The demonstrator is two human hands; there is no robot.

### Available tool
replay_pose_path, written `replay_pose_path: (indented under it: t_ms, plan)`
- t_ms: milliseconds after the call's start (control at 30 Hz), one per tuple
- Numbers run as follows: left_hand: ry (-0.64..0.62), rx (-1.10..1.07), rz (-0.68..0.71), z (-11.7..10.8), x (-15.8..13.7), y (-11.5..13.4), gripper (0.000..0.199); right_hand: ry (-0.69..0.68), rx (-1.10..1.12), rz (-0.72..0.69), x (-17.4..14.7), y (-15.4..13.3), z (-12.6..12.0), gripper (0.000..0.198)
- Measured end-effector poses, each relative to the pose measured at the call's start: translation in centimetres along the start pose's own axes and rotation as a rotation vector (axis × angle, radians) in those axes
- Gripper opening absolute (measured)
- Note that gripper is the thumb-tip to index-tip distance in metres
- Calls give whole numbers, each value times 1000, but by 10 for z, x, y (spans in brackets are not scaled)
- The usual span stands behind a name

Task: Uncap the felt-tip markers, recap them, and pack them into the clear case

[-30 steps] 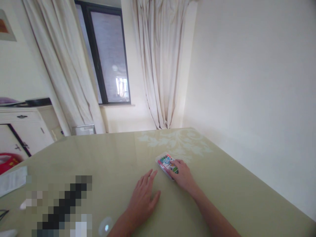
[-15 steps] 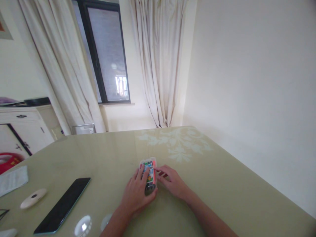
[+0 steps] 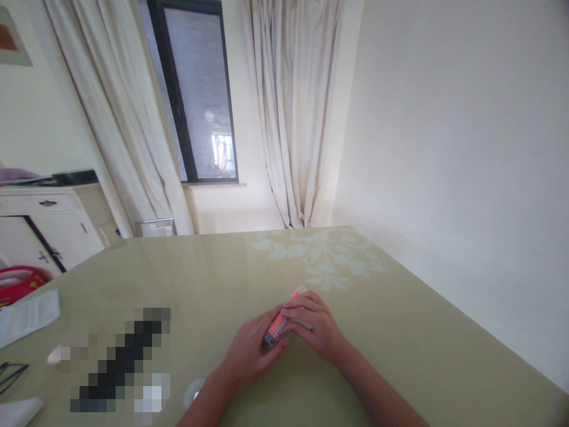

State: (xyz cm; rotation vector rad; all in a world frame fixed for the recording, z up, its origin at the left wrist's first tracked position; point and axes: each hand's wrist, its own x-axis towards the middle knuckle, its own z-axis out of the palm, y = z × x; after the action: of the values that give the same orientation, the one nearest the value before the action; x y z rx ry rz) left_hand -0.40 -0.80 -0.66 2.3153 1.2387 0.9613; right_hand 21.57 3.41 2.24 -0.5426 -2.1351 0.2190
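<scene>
Small case: it is between the 2 hands, low and near the middle of the view; the small case (image 3: 277,326) shows an orange-pink strip, a dark near end and a pale far end, and it lies slantwise, the far end to the right.
Left hand: the left hand (image 3: 249,350) covers the left side of the case; its grip is partly closed around it, with the thumb near the dark end.
Right hand: the right hand (image 3: 317,326) is at the right side and far end; its grip is partly closed too, the bent fingers upon the case and the thumb below them.
Contact below: I cannot tell if the case touches the surface (image 3: 200,273) or is a little lifted, because the hands hide this.
Surface: it is greenish, with a pale leaf pattern (image 3: 324,255) beyond the hands.
Left part of surface: a dark long shape (image 3: 122,362) is hidden by coarse blocks; a paper sheet (image 3: 31,314) lies farther left, and a round clear object (image 3: 192,391) is just beside the left forearm.
Beyond the surface: a dark-framed window (image 3: 200,89) stands between 2 pale curtains (image 3: 293,107).
Far left: a white cabinet (image 3: 62,237), with a red object (image 3: 20,287) before it.
</scene>
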Motion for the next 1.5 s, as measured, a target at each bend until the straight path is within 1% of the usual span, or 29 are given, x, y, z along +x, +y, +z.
replay_pose_path:
  t_ms: [67,133,267,333,433,500,567,667,767,900,1033,1100,1233,1300,1367,1433,1500]
  plan:
    - [0,-17,-21,-1,2,2,53,18,-11,-24,0,0,2,21]
    - [-9,-19,-5,-2,3,3,52,29,-8,-13,0,-1,4,18]
    - [-50,8,51,-1,2,7,55,38,23,60,0,-4,4,20]
    - [-40,-35,27,0,2,9,53,73,32,100,-1,-2,1,20]
    - [-9,-149,-12,-2,3,12,48,143,18,208,-2,5,-8,25]
    - [11,-212,-34,-4,4,14,46,127,24,245,-3,12,-14,31]
    - [26,-257,-57,-6,4,15,45,67,57,232,-4,19,-18,35]
    - [41,-278,-85,-8,5,16,45,21,129,224,-4,23,-19,33]
    - [25,-264,-78,-7,4,17,44,47,188,276,-2,23,-19,26]
    - [-4,-244,-55,-6,3,17,45,96,190,346,-1,21,-17,36]
    - [-2,-282,-76,-5,1,15,51,168,165,387,-3,23,-12,30]
    - [18,-314,-113,-3,-1,12,53,192,159,420,-4,25,-10,31]
    - [80,-385,-243,1,-3,7,56,211,173,510,-7,32,-8,34]
    - [142,-430,-302,2,0,4,58,212,217,588,-9,35,-7,37]
    - [238,-467,-347,2,4,2,59,212,294,681,-10,40,-7,41]
    - [320,-467,-363,0,7,0,58,220,359,767,-11,46,-9,43]
    - [329,-432,-346,-3,9,0,57,226,350,839,-13,54,-14,40]
